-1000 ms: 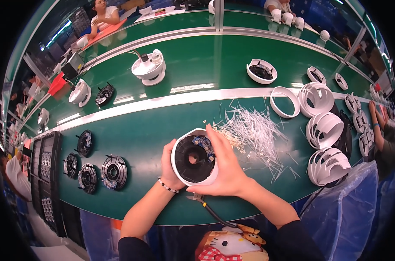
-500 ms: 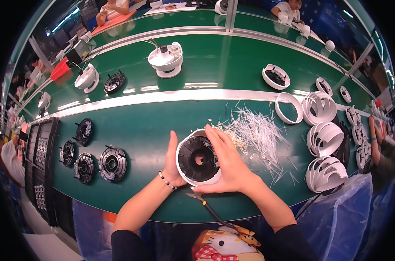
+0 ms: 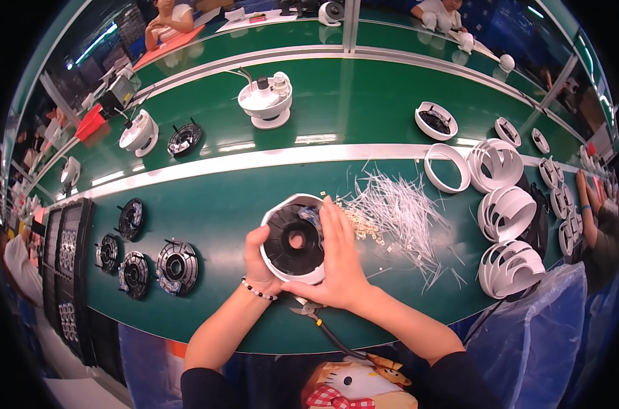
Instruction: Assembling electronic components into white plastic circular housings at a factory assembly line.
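Observation:
Between my palms, above the green table, is a white ring housing [image 3: 290, 279] with a round black plastic disc [image 3: 275, 247] set inside it. The disc has a hole in its centre and a small circuit board [image 3: 309, 214] near its upper edge. My left hand [image 3: 260, 262] curls round the left side of the ring, thumb up. My right hand [image 3: 340, 262] presses flat along the right side, its fingers over the rim and thumb along the lower edge. A pair of cutting pliers [image 3: 313, 313] with dark handles lies just below the housing.
Cut white cable ties [image 3: 398, 211] and small beige connectors [image 3: 367, 228] are heaped to the right. White rings [image 3: 507, 215] stand stacked farther right. Several black discs [image 3: 178, 267] lie left, beside a black tray rack [image 3: 67, 273]. White lamp-like units [image 3: 267, 102] sit on the green belt beyond.
Both hands have moved slightly left with the housing, which is now tilted differently. My left thumb has bent in from upright onto the rim.

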Available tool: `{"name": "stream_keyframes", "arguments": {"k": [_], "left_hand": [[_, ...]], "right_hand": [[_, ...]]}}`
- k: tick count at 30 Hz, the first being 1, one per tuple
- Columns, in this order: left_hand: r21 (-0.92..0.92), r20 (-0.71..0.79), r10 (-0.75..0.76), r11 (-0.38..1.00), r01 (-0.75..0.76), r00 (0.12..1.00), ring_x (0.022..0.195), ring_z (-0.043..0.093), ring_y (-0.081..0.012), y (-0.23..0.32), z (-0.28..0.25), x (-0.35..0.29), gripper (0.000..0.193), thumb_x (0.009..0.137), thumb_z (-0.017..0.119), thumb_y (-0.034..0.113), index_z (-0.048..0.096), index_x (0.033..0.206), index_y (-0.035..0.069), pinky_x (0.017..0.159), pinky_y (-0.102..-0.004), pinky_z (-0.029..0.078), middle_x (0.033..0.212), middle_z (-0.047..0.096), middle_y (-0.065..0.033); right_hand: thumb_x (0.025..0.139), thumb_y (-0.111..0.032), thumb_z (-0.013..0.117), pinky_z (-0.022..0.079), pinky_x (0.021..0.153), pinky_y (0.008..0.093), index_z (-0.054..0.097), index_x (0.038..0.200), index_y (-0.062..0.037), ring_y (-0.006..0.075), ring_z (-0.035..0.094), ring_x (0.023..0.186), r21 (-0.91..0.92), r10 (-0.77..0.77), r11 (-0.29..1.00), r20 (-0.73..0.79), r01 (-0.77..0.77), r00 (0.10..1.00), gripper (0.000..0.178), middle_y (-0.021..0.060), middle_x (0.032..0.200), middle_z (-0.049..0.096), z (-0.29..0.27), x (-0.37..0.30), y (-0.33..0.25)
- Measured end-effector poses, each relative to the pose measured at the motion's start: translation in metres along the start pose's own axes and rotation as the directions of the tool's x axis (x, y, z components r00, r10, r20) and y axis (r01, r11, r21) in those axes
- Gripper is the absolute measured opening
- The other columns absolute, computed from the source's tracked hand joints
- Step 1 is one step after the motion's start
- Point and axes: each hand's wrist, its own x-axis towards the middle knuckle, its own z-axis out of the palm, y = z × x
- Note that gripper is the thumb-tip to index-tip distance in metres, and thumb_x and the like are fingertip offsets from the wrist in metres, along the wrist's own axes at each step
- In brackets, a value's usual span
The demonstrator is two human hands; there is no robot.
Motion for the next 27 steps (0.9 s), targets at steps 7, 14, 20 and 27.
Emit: {"name": "stream_keyframes", "arguments": {"k": [7,14,20,27], "left_hand": [[0.072,-0.359,0.081,0.996,-0.059,0.93,0.104,0.051,-0.0242,0.031,-0.021,0.032,0.049,0.084,0.034,0.038,0.046,0.113,0.002,0.09,-0.0383,0.04,0.111,0.053,-0.0117],[0.306,-0.327,0.005,0.947,0.1,0.945,0.1,0.052,-0.0232,0.031,0.002,0.168,0.046,0.086,0.032,0.039,0.044,0.113,0.002,0.083,-0.0403,0.042,0.108,0.054,-0.0115],[0.357,-0.293,0.003,0.928,0.107,0.956,0.105,0.049,-0.0289,-0.008,0.0,0.269,0.048,0.091,0.029,0.037,0.036,0.116,-0.004,0.09,-0.0457,0.039,0.116,0.046,-0.017],[0.383,-0.314,0.119,0.924,0.011,0.942,0.114,0.037,-0.0305,0.006,-0.016,0.298,0.076,0.079,0.059,0.034,0.018,0.125,-0.009,0.094,-0.0366,0.035,0.124,0.03,-0.0241]], "right_hand": [[0.064,-0.041,0.068,0.019,0.097,0.0532,0.023,0.126,0.0074,0.048,0.015,0.121,-0.06,0.052,0.998,0.335,-0.034,0.941,0.091,0.0333,0.132,0.009,-0.029,-0.044,-0.026],[0.06,-0.05,0.066,0.016,0.096,0.0569,0.029,0.126,0.0024,0.0397,0.021,0.123,-0.294,0.208,0.956,0.657,-0.008,0.725,0.092,0.0216,0.134,0.021,-0.057,-0.073,-0.039],[0.056,-0.035,0.071,0.018,0.096,0.0558,0.035,0.122,-0.0008,0.038,0.03,0.115,-0.319,0.217,0.947,0.576,-0.028,0.788,0.083,0.0221,0.126,0.032,-0.067,-0.079,-0.046],[0.055,-0.012,0.062,0.025,0.096,0.0486,0.043,0.115,0.0,0.0321,0.042,0.099,-0.204,0.145,0.978,0.511,-0.044,0.848,0.064,0.017,0.107,0.044,-0.082,-0.074,-0.031]]}}
